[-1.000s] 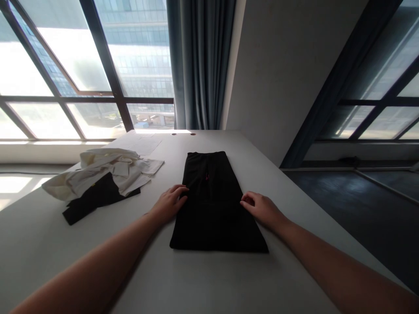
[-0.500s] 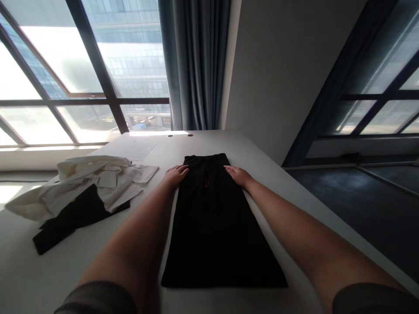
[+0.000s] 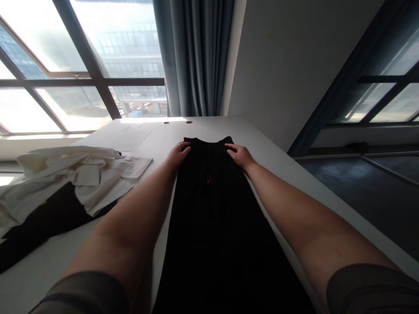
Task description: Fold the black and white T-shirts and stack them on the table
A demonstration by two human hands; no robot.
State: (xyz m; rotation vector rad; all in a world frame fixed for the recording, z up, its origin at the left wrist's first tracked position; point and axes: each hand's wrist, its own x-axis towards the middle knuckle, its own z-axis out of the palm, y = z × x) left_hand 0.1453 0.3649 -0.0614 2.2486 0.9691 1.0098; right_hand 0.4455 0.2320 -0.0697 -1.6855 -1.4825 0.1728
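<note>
A long black garment (image 3: 212,218) lies lengthwise before me, its waistband at the far end and a small reddish-pink detail (image 3: 208,179) near its middle. My left hand (image 3: 179,153) is closed on the garment's upper left edge, thumb and fingers pinching the cloth. At the opposite edge my right hand (image 3: 240,155) pinches it in the same way. Between the hands the waistband sags, and its two corners stand up a little. The garment's near end runs out of the picture.
On the left of the white table (image 3: 271,161) lies a crumpled white cloth garment (image 3: 98,174) over a black one (image 3: 49,213). Sheets of paper (image 3: 127,137) and two round holes are at the far end. A blue curtain (image 3: 196,61) and windows stand behind.
My fingers have gone from lying flat on the garment to pinching its upper edges. The waistband now dips in the middle, and the view has shifted closer.
</note>
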